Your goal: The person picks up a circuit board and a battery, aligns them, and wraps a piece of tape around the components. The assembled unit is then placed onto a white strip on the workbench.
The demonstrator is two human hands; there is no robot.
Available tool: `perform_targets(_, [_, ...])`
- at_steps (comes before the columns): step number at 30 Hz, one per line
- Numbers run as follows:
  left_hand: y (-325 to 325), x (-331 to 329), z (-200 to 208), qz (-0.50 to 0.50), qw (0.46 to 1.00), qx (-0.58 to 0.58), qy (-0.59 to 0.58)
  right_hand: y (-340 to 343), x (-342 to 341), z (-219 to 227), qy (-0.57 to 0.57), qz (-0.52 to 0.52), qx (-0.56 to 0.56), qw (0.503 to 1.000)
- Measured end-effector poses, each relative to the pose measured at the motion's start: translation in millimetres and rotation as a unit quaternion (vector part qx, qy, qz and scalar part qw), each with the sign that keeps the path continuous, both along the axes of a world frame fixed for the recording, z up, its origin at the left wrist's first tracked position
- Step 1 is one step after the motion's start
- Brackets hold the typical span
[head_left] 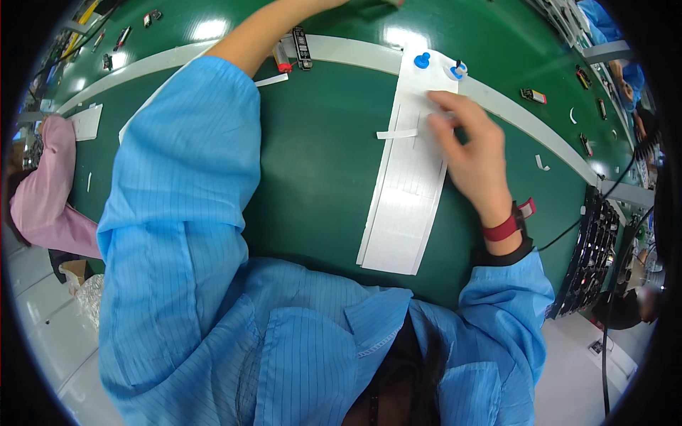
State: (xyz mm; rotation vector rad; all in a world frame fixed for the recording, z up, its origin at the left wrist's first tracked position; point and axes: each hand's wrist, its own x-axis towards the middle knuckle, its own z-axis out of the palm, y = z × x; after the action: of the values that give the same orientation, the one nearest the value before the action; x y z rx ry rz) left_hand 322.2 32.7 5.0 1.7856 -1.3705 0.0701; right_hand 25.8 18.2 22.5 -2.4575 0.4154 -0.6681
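My right hand (474,138) hovers by the right side of a long white sheet of labels (408,192), thumb and index finger apart, with nothing visible between them. A narrow white strip (396,134) lies across the sheet, just left of my thumb. Two blue knobs (422,60) stand at the sheet's far end; the right one has a dark tip. My left arm reaches far forward, and only the wrist side of my left hand (328,3) shows at the top edge. Its fingers are cut off by the frame.
A white rail (348,51) curves across the green table (312,156). Near my left forearm lie a red-ended cell (282,58) and a black circuit board (302,50). Black trays (586,255) of small parts stand right, beside a cable. A pink-sleeved person (50,184) sits left.
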Motion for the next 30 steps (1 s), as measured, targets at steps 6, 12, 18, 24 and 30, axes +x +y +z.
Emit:
perform_targets(6, [-13.8, 7.1, -8.5, 0.001, 0.985, 0.169, -0.039, 30.1, 7.5, 10.3, 0.092, 0.004, -0.082, 0.992])
perform_targets(12, [-26.7, -15.7, 11.0, -0.032, 0.964, 0.211, -0.157, -2.8, 27.2, 17.2, 0.166, 0.020, 0.132, 0.977])
perform_targets(18, [24.1, -73.8, 37.6, -0.114, 0.971, 0.110, 0.177, 40.6, -14.2, 14.2, 0.032, 0.171, -0.159, 0.972])
perform_targets(24, [40.2, -126.1, 23.9, -0.252, 0.809, 0.125, 0.516, 11.4, -23.2, 40.9, -0.230, -0.022, 0.273, 0.934])
perform_targets(30, [41.6, -143.0, 11.1, -0.272, 0.675, 0.136, 0.672, -31.0, -22.1, 18.3, -0.226, -0.050, 0.571, 0.788])
